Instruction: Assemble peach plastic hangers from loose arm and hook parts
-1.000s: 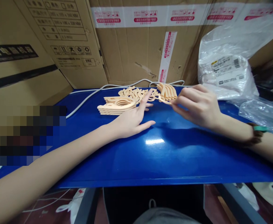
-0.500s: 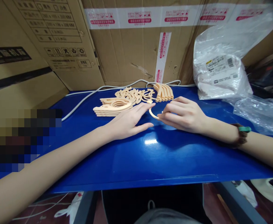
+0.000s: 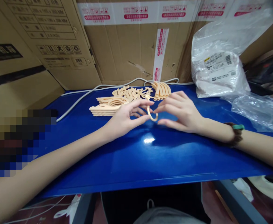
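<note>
A beige plastic hook (image 3: 153, 119), curved like a clothes hanger's hook, is pinched in my left hand (image 3: 124, 119), between the thumb and fingers. Close to its right side is my right hand (image 3: 183, 112), fingers and thumb spread apart around the hook's free end; nothing appears gripped in it. Behind my left hand lies a stack of beige hanger pieces (image 3: 103, 109). Farther back is a loose pile of small beige hooks (image 3: 131, 93). Several curved beige hanger arms (image 3: 162, 91) lie in a row behind my right hand.
The blue tabletop (image 3: 136, 161) carries all of this. A white cable (image 3: 80, 101) runs along its back, before a cardboard box (image 3: 122, 49). Another carton (image 3: 57, 37) stands at the left. At the back right rests a plastic-wrapped white package (image 3: 218, 71) with loose clear film (image 3: 260, 109).
My left hand has gone from lying flat to pinching the hook. The right hand has loosened from the hook and spread its fingers. The view has shifted slightly.
</note>
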{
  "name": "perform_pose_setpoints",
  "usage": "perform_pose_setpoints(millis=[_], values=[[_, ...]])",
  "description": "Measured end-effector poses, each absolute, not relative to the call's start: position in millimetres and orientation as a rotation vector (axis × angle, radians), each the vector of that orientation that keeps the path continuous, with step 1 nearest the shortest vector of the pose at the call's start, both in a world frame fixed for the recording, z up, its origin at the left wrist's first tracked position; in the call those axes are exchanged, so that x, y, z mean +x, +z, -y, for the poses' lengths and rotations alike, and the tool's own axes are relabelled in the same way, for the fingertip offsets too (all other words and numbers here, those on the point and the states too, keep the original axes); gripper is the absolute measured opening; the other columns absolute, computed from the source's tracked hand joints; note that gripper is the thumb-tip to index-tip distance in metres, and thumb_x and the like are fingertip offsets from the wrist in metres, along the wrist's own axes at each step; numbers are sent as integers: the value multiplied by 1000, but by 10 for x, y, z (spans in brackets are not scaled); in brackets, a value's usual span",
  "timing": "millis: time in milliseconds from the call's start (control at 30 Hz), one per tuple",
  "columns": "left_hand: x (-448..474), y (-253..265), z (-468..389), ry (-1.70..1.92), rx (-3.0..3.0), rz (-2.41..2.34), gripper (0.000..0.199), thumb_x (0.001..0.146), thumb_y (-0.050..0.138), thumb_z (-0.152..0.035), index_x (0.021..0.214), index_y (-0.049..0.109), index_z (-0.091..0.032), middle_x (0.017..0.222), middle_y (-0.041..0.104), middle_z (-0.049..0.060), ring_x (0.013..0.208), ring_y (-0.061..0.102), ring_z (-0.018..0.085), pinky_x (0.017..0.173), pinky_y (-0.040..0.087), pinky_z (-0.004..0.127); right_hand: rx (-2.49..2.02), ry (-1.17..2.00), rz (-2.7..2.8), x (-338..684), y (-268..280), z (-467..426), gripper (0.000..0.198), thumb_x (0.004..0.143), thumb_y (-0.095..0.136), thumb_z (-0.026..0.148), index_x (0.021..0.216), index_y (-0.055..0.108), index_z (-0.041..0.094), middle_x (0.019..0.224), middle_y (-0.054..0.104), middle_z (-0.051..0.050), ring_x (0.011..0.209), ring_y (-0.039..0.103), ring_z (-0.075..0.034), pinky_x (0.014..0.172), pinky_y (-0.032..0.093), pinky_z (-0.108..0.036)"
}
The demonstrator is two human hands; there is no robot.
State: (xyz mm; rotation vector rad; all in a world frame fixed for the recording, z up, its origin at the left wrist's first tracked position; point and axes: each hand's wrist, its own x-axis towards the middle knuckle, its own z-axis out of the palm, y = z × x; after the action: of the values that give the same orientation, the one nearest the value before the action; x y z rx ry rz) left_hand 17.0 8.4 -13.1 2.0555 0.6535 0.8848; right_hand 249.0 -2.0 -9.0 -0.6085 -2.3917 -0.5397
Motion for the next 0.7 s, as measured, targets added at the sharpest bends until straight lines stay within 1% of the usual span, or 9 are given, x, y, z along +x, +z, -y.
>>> perform_pose_setpoints(millis=[100,200,300,333,400,467,500,600,700], values=[[162,-109,-87,904,2051,-675,31,87,60,-21,118,58,-14,103,67,7,88,66,14,81,56,28,-900,-358,2141,2577,-82,-108,28,98,42,43,95,61,23,92,67,-6,88,59,-23,81,41,-40],[165,-104,-71,867,2136,-701,27,89,59,-22,115,59,-14,103,67,7,87,65,14,78,54,28,-1095,-298,2012,2728,-115,-334,26,94,46,43,99,60,23,96,64,-7,91,58,-24,83,44,-41],[162,-113,-61,823,2345,-710,22,90,57,-23,111,61,-15,99,66,6,85,62,14,71,52,26,-1236,-288,2018,2887,-171,-548,31,91,48,45,101,62,19,100,63,-11,95,58,-27,86,45,-43],[157,-118,-63,803,2443,-701,21,91,57,-24,110,62,-16,100,66,6,87,62,15,73,51,27,-1280,-297,2039,2928,-188,-597,34,90,49,45,105,63,18,103,63,-13,98,58,-29,88,45,-44],[140,-126,-75,721,2642,-654,23,93,56,-26,113,62,-17,107,65,7,97,59,18,83,49,31,-1345,-314,2105,2984,-215,-656,41,91,48,44,117,62,16,117,62,-17,110,56,-32,95,43,-48],[125,-136,-91,599,2792,-592,26,95,55,-30,118,62,-20,117,63,7,107,56,20,94,45,35,-1388,-296,2176,3005,-239,-676,48,92,45,45,130,57,17,133,56,-17,121,51,-35,100,40,-52],[122,-141,-96,545,2840,-567,26,96,54,-30,119,62,-21,121,62,7,110,55,20,97,43,36,-1408,-272,2212,3007,-253,-677,50,93,43,46,134,54,18,139,53,-16,125,49,-35,102,39,-54],[131,-151,-96,478,2928,-540,25,99,48,-27,117,63,-20,120,62,7,109,56,20,95,43,34,-1455,-195,2309,2997,-296,-675,54,96,36,52,137,52,22,146,48,-14,131,45,-36,103,38,-57],[153,-148,-77,473,2972,-544,26,101,43,-27,114,64,-19,115,64,7,105,59,19,93,44,33,-1457,-164,2361,2991,-326,-675,55,97,33,54,137,52,22,144,50,-14,130,47,-35,102,40,-57]])
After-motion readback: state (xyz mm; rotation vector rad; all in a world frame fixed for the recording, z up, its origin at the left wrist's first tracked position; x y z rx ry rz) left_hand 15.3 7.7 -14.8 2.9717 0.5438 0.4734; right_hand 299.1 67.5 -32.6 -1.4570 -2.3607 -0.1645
